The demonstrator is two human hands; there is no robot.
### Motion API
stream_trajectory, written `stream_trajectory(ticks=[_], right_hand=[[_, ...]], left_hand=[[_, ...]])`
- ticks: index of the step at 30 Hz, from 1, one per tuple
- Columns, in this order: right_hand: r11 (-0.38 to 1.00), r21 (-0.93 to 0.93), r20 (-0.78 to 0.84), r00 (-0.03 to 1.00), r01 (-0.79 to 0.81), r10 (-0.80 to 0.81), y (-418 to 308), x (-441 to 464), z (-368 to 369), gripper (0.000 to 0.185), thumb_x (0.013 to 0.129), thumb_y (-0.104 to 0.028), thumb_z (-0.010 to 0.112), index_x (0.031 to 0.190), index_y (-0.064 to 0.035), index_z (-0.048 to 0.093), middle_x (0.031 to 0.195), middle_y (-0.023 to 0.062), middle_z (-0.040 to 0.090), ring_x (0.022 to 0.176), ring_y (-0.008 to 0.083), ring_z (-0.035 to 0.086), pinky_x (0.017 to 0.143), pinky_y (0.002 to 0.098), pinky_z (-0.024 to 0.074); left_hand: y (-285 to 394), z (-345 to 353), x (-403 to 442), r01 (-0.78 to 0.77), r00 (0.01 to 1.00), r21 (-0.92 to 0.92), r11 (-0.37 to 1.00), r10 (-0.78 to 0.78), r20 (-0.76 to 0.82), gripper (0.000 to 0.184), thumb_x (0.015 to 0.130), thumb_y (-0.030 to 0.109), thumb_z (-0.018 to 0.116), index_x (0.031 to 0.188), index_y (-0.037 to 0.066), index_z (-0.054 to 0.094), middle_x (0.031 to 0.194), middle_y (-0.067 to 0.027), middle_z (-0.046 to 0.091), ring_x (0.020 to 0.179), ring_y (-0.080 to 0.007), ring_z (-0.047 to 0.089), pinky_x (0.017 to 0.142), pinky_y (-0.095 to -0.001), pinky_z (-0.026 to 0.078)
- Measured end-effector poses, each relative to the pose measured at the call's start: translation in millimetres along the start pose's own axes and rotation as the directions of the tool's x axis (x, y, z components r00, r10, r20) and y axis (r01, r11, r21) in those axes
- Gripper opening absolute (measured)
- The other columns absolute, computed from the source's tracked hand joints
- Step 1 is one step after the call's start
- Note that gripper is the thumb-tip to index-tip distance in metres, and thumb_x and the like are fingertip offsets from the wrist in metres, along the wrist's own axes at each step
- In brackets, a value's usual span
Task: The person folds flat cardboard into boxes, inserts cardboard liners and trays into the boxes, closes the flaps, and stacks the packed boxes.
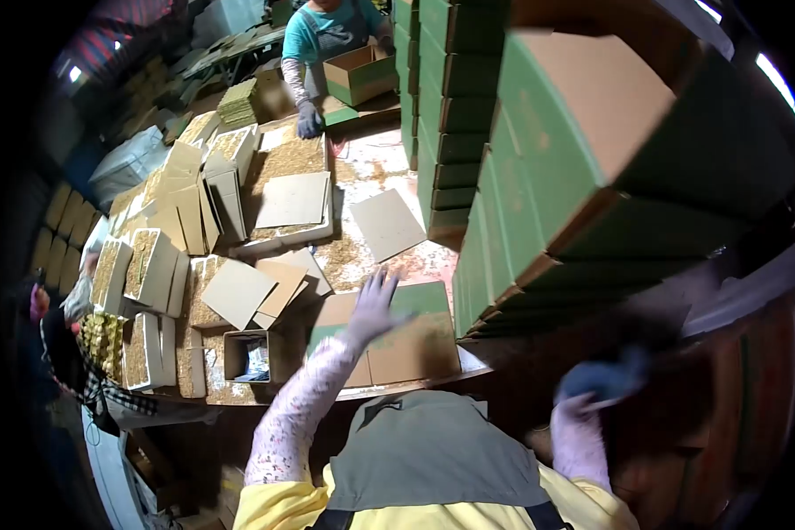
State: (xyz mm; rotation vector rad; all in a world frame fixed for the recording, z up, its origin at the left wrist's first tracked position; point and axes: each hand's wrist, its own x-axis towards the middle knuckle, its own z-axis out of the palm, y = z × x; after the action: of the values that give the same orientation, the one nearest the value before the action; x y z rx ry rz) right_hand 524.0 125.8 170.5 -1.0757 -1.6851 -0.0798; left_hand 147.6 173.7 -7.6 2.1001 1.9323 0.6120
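My left hand (375,309), in a pale glove, reaches over a flattened green and brown carton (411,349) at the table's near edge. Its fingers are spread and nothing is in it; whether it touches the carton I cannot tell. At the lower right my right hand (601,380), in a blue glove, is smeared by motion beside the table, so its fingers and anything in it cannot be made out. Tall stacks of green cartons (539,177) rise just right of the flat carton. A loose cardboard sheet (387,224) lies beyond my left hand.
Across the table (362,163) a person in a teal shirt (302,40) has a gloved hand by an open green box (360,75). White trays (150,269), cardboard sheets (238,293) and a small open box (247,356) stand left. Another person's checked sleeve (119,395) shows far left.
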Motion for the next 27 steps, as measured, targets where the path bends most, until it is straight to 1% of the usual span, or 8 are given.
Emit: stream_trajectory(ticks=[3,8,14,18,19,22,25,27], right_hand=[[0.97,0.236,0.569,0.817,-0.051,-0.096,-30.2,-50.5,78.3,0.051,0.075,-0.02,0.076,0.118,0.0009,0.058,0.12,0.0199,0.059,0.107,0.0371,0.058,0.094,0.0433,0.0476],[0.677,-0.383,0.868,0.006,-0.628,0.496,59.8,-222.0,175.2,0.058,0.086,-0.042,0.066,0.125,-0.0005,0.055,0.124,0.0209,0.06,0.118,0.035,0.056,0.098,0.0424,0.0452],[0.762,-0.512,0.752,0.221,-0.395,0.621,69.7,-274.0,232.5,0.06,0.08,-0.048,0.068,0.112,0.0028,0.062,0.105,0.0254,0.066,0.104,0.04,0.061,0.091,0.0456,0.0475],[0.319,-0.401,0.796,-0.154,-0.859,0.586,39.6,-218.9,226.8,0.051,0.088,-0.04,0.07,0.114,0.004,0.065,0.094,0.0066,0.069,0.079,0.0184,0.059,0.074,0.0323,0.0474],[0.434,-0.27,0.859,-0.011,-0.86,0.512,5.5,-182.2,217.1,0.049,0.092,-0.036,0.067,0.122,0.0011,0.062,0.105,0.0061,0.069,0.089,0.0187,0.061,0.081,0.0316,0.0479],[-0.209,-0.233,0.86,-0.302,-0.95,0.411,37.1,-187.2,219.8,0.047,0.096,-0.037,0.058,0.131,-0.0063,0.056,0.121,0.0097,0.065,0.109,0.0227,0.062,0.093,0.0345,0.0501],[-0.555,-0.023,0.984,-0.116,-0.831,0.133,-19.2,-109.9,207.3,0.066,0.09,-0.067,0.047,0.135,-0.0184,0.052,0.125,0.0052,0.062,0.111,0.0282,0.06,0.086,0.0439,0.0518],[-0.36,0.135,0.927,-0.01,-0.923,0.374,-35.6,-89.8,233.3,0.068,0.09,-0.067,0.048,0.138,-0.0186,0.05,0.128,0.0077,0.06,0.11,0.0259,0.061,0.081,0.0424,0.0542]], left_hand=[[-82.3,44.6,-142.2,0.246,0.699,0.394,0.886,-0.444,0.561,0.109,0.07,0.059,0.076,0.154,0.021,0.02,0.157,-0.0252,0.015,0.144,-0.0445,0.018,0.114,-0.0585,0.019],[-110.2,27.9,-207.3,0.164,0.867,0.409,0.898,-0.329,0.374,0.065,0.082,0.037,0.07,0.14,0.021,0.044,0.136,-0.0188,0.047,0.119,-0.0356,0.052,0.09,-0.0458,0.05],[-113.4,2.3,-182.4,0.132,0.79,0.275,0.952,-0.269,0.551,0.053,0.089,0.046,0.055,0.129,0.011,0.051,0.115,-0.0191,0.052,0.106,-0.0355,0.057,0.085,-0.0488,0.049],[-98.4,-27.5,-174.2,0.239,0.648,0.357,0.903,-0.423,0.634,0.084,0.083,0.067,0.053,0.147,0.014,0.037,0.148,-0.0274,0.035,0.133,-0.0407,0.041,0.109,-0.0489,0.032],[-101.0,-35.4,-184.6,0.091,0.794,0.353,0.931,-0.282,0.538,0.084,0.081,0.064,0.058,0.145,0.012,0.038,0.144,-0.0261,0.039,0.128,-0.0394,0.045,0.108,-0.0491,0.033],[-104.0,-51.8,-192.2,-0.14,0.964,0.27,0.953,0.069,0.256,0.069,0.083,0.044,0.065,0.14,0.011,0.043,0.133,-0.0205,0.048,0.119,-0.0352,0.051,0.105,-0.0465,0.038],[-100.4,-100.1,-169.0,-0.133,0.971,0.215,0.968,0.083,0.225,0.036,0.089,0.021,0.055,0.123,0.009,0.054,0.101,-0.01,0.061,0.089,-0.0259,0.064,0.075,-0.0367,0.052],[-74.6,-146.4,-148.4,-0.103,0.947,0.133,0.986,0.056,0.317,0.029,0.09,0.023,0.055,0.115,0.009,0.056,0.088,-0.0102,0.06,0.075,-0.0284,0.065,0.065,-0.0399,0.052]])
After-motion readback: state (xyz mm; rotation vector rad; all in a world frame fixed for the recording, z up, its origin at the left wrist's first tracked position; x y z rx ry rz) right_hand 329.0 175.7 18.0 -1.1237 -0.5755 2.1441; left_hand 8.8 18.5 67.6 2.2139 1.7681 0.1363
